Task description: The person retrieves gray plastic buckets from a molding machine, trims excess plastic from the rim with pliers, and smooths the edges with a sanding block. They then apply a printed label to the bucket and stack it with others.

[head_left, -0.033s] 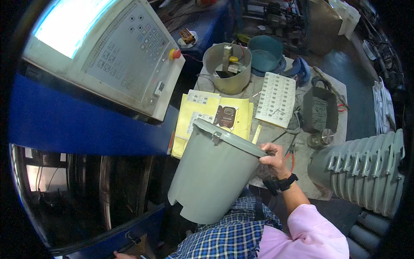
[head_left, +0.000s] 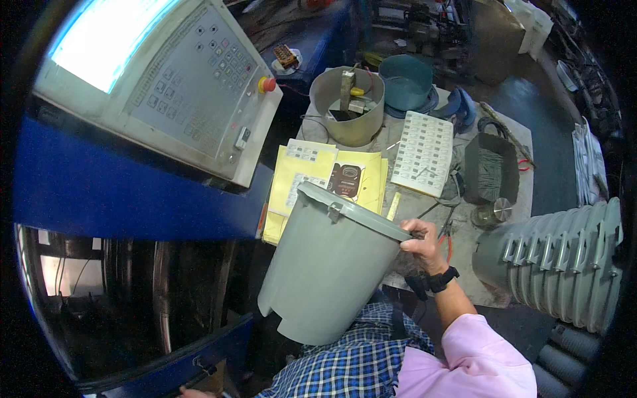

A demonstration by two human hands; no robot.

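Head view: my right hand (head_left: 426,247) is gripping this tapered grey-green plastic bucket (head_left: 332,265) by its rim, tilted at the pale table (head_left: 468,232); my left hand (head_left: 197,393), cut off below, I can't read. Round beige tub (head_left: 361,130): metal block (head_left: 346,89) inside! Dark rectangular bin (head_left: 472,166): thin grey strands (head_left: 491,174)!

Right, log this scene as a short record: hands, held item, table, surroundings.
Right hand: grips the rim of the grey bucket, thumb on the near side
Left hand: only partly visible at the lower edge; grip unclear
Held item: grey bucket, tilted, notch in its lower edge
Table: yellow sheets, white printed sheet, round tub with metal pieces inside, dark box of grey strands
Far right: nested stack of grey buckets
Upper left: control panel with red button
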